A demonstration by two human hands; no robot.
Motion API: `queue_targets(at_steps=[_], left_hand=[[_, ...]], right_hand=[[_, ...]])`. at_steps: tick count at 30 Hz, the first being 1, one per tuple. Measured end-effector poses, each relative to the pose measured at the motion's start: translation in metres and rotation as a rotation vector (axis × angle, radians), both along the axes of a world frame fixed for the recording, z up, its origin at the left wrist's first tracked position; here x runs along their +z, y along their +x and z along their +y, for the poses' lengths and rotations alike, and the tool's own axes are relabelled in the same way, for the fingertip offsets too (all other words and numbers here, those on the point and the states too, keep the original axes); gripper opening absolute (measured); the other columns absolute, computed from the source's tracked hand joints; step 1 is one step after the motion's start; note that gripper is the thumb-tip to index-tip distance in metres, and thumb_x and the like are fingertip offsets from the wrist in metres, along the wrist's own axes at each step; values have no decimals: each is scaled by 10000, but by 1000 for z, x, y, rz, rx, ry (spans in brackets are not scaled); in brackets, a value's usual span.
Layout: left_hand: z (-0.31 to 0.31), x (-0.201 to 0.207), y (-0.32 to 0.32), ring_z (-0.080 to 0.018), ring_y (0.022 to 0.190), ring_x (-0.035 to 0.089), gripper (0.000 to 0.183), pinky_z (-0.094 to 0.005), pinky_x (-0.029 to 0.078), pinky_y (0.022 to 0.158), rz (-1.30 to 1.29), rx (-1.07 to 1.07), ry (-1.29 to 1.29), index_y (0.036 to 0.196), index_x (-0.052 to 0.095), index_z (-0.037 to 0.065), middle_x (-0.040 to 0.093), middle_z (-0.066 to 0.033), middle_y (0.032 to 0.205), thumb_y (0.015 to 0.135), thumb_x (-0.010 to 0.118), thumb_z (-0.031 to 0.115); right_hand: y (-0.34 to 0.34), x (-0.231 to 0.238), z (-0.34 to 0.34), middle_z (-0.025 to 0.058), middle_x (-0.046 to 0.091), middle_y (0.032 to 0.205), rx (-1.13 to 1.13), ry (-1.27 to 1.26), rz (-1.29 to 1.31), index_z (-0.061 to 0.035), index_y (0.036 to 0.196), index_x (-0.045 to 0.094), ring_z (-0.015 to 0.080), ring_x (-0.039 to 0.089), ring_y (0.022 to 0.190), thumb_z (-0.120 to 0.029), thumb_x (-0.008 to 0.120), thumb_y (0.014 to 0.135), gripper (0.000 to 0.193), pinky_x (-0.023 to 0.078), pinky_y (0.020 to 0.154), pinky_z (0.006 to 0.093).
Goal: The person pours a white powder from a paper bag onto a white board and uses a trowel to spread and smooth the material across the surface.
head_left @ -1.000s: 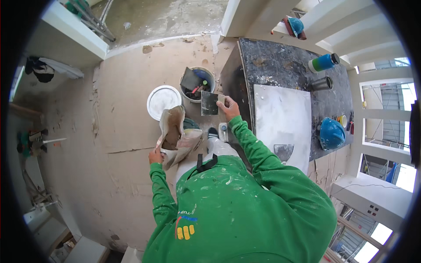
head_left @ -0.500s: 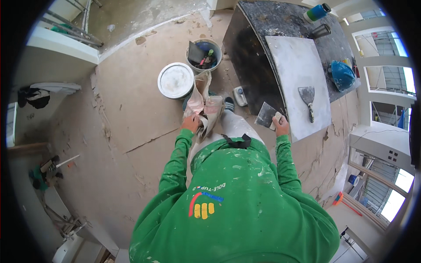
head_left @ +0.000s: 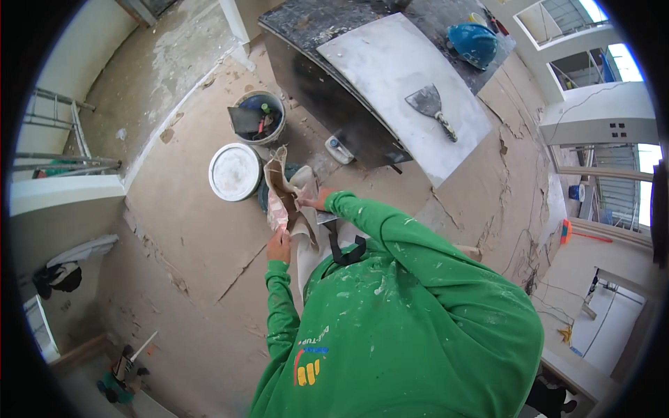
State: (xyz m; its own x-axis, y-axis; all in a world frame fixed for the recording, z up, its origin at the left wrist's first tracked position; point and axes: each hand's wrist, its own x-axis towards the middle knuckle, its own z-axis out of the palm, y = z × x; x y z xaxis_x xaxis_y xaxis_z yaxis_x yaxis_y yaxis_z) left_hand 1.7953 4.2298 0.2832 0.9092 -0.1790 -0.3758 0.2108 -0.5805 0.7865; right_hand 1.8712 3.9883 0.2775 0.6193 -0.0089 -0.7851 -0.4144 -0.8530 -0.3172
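The left hand (head_left: 279, 247) is pinching the bag (head_left: 277, 211) just ahead; the right hand (head_left: 322, 199) is touching its other side, grip unclear. They're likely holding it open; the next move is needing firm hands.

My green sweatshirt (head_left: 411, 313) bears small white lettering (head_left: 316, 336) beside a blue-and-red emblem (head_left: 307, 369) with 3 yellow bars.

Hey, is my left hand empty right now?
No, your left hand is gripping the edge of the bag.
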Motion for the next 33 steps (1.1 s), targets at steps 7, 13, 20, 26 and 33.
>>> queue_targets(at_steps=[7, 13, 20, 26, 33], left_hand=[[-15, 49, -30, -117, 569, 526, 331, -279, 457, 565, 54, 30, -30, 864, 575, -41, 584, -71, 706, 940, 459, 259], [-37, 104, -16, -112, 639, 532, 299, -263, 488, 614, 42, 179, -214, 878, 566, -29, 559, -50, 732, 970, 447, 230], [-106, 150, 14, -95, 645, 517, 281, -238, 453, 604, 81, -79, -169, 854, 570, -19, 565, -39, 725, 965, 458, 214], [-130, 96, 36, -92, 651, 511, 288, -241, 431, 600, 96, -423, 51, 907, 583, 3, 557, -25, 719, 962, 465, 260], [-191, 45, 78, -359, 849, 583, 279, -405, 444, 710, -49, -644, 264, 856, 581, 109, 624, -119, 848, 927, 451, 344]], right_hand=[[-17, -28, 18, 159, 662, 1005, -117, 41, -234, -97, 969, 677, 342, 631, 935, -521, 497, 790, 494, 483, 800, 465], [-75, -2, -60, 202, 651, 929, -241, 280, -387, -45, 960, 648, 376, 623, 876, -409, 504, 769, 435, 487, 790, 473], [-153, 30, -139, 211, 630, 923, -510, 318, -384, -127, 935, 651, 405, 583, 884, -382, 510, 796, 322, 458, 811, 464], [-193, -13, -157, 224, 625, 996, -580, 190, -280, -81, 998, 647, 399, 583, 951, -435, 515, 791, 430, 446, 857, 475], [-180, -60, -183, 220, 627, 1038, -795, 17, -241, -65, 1041, 647, 389, 579, 1005, -611, 462, 805, 623, 432, 906, 464]])
